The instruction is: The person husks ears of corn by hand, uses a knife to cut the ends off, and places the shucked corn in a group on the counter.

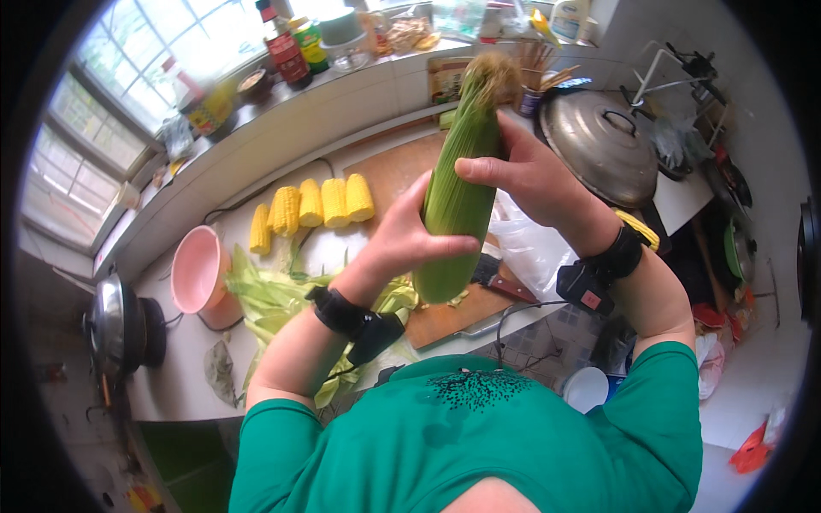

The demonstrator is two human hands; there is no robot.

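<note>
An unhusked ear of corn (458,192) is held up in front of me, its brown silk at the far end. My left hand (410,234) grips it near the lower end, thumb across the green husk. Farther up, my right hand (523,170) clasps it below the silk. Several husked yellow corn pieces (310,203) lie in a row on the counter to the left. A heap of pulled husks (276,298) spreads beside my left forearm. Beneath the ear is a wooden cutting board (439,320), with a brown-handled knife (510,288) on it.
A pink basin (195,269) and a lidded pan (122,327) stand on the left. At the right are a clear plastic bag (529,240) and a large metal lid (596,144). Bottles such as a red-labelled one (287,51) line the windowsill. A cable crosses the counter's front edge.
</note>
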